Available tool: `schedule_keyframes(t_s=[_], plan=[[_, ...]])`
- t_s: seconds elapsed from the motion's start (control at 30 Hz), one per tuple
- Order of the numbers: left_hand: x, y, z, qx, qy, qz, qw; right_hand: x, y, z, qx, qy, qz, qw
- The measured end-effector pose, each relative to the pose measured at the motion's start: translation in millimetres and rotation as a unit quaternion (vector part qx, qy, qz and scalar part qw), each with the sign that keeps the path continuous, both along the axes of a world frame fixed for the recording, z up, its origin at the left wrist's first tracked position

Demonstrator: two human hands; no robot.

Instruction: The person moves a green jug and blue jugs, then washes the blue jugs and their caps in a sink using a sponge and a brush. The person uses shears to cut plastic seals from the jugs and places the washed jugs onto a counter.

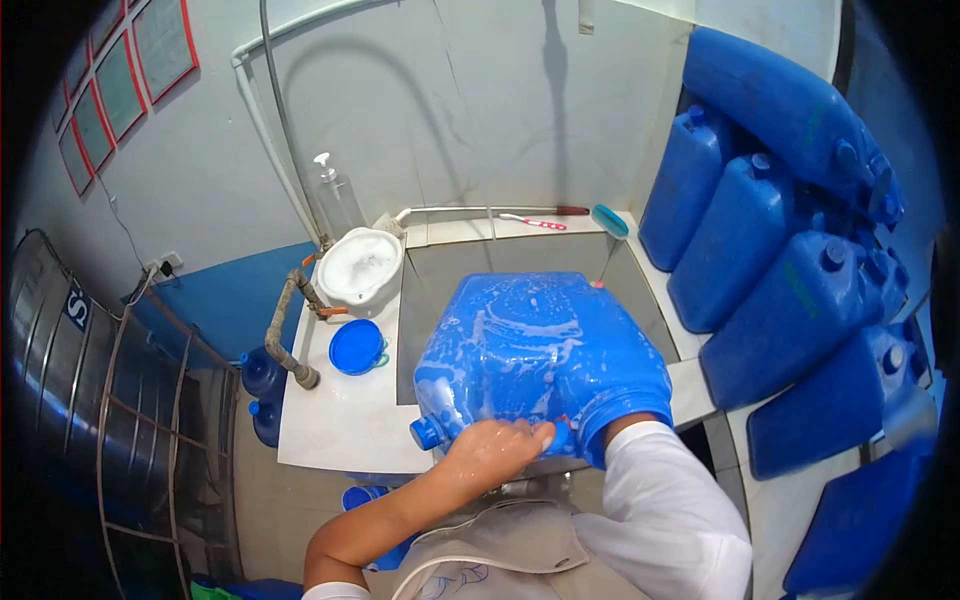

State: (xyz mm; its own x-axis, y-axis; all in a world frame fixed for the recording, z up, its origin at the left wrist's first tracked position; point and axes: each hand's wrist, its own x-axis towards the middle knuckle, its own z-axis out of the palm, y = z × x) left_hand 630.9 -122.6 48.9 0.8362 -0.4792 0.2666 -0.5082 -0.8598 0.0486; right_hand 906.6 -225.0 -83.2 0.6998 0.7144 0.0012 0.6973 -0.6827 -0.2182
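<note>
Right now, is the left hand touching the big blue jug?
Touching. The head view shows the left hand curled against the near side of the big blue jug, no gap between.

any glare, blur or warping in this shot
head view: strong fisheye bend, corners fall to black; head view: pale reflections and suds streak the wet blue jug; head view: hose-like curved shadow on the grey wall; head view: hazy smear at the far right edge, over the stored jugs
</note>
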Motion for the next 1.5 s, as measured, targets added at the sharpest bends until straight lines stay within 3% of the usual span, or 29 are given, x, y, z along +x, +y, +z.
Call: schedule_keyframes(t_s=[0.1,0.27,0.5,0.77,0.93,1.03,1.07,1.1,1.17,1.2,1.23,1.3,1.33,1.43,1.5], plan=[[1,-1,4,0.004,0.016,0.014,1.0,14,26,-10,0.024,-0.037,0.008,0.999],[6,-1,4,0.004,0.025,0.039,0.999,31,32,-22,-0.03,-0.083,0.015,0.996],[20,-12,1,-0.044,0.036,0.05,0.997,29,1,-12,-0.184,-0.142,0.032,0.972],[100,-10,-39,-0.011,0.069,0.104,0.992,-5,-48,-2,-0.324,-0.204,0.054,0.922],[110,-9,-36,0.014,0.102,0.129,0.986,-15,-71,-8,-0.321,-0.238,0.042,0.916],[106,-7,-40,0.019,0.073,0.089,0.993,-24,-80,3,-0.208,-0.366,0.032,0.907],[104,-9,-41,0.022,0.074,0.087,0.993,-43,-82,20,-0.33,-0.186,0.007,0.926],[100,-11,-42,0.019,0.069,0.092,0.993,-61,-86,36,-0.328,-0.185,0.007,0.926],[89,-14,-46,0.016,0.064,0.099,0.993,-79,-91,49,-0.268,0.031,-0.031,0.963],[81,-15,-49,0.003,0.045,0.097,0.994,-79,-93,33,-0.269,0.029,-0.028,0.962],[74,-18,-51,-0.013,0.024,0.097,0.995,-70,-96,7,-0.092,0.212,-0.088,0.969],[58,-21,-58,-0.018,0.004,0.111,0.994,-60,-97,-20,0.232,0.501,-0.165,0.817],[48,-23,-63,-0.024,-0.012,0.12,0.992,-59,-93,-27,0.311,0.553,-0.173,0.753],[29,-26,-79,-0.063,-0.072,0.09,0.991,-54,-60,-47,0.474,0.573,-0.186,0.642],[16,-27,-77,-0.047,-0.077,0.093,0.992,-55,-39,-58,0.536,0.542,-0.195,0.618]])
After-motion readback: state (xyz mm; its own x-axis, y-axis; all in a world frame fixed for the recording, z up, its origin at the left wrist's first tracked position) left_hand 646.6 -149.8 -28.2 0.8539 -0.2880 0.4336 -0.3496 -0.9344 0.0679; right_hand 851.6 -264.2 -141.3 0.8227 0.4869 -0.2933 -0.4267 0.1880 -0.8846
